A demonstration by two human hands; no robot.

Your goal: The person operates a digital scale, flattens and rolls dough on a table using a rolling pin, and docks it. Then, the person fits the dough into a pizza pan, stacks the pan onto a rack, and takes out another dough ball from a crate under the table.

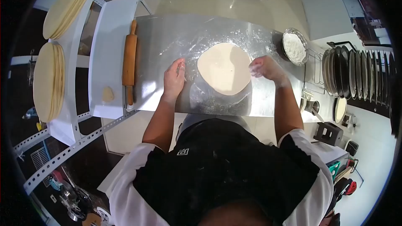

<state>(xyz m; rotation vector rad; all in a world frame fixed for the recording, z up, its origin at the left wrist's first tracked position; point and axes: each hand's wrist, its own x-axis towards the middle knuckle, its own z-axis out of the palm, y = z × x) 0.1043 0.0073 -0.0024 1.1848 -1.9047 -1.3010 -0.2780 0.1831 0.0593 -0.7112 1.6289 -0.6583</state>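
A flat, roughly round sheet of dough (224,69) lies on the floured metal table. To its left, my left hand (174,78) is held with its fingers stretched out and nothing in them, apart from the dough. My right hand (267,68), dusted with flour, is at the sheet's right edge with its fingers curled together. Whatever those fingers hold, if anything, is hidden; whether they touch the dough I cannot tell. A wooden rolling pin (130,60) rests along the table's left end. Flour fills a bowl (295,47) at the far right corner.
Shelves at left carry stacks of round dough sheets (49,83) (68,6). A small dough piece (108,94) sits on the white shelf (98,54) beside the rolling pin. At right stands a rack of round pans (356,74). Loose flour dusts the metal table (167,33).
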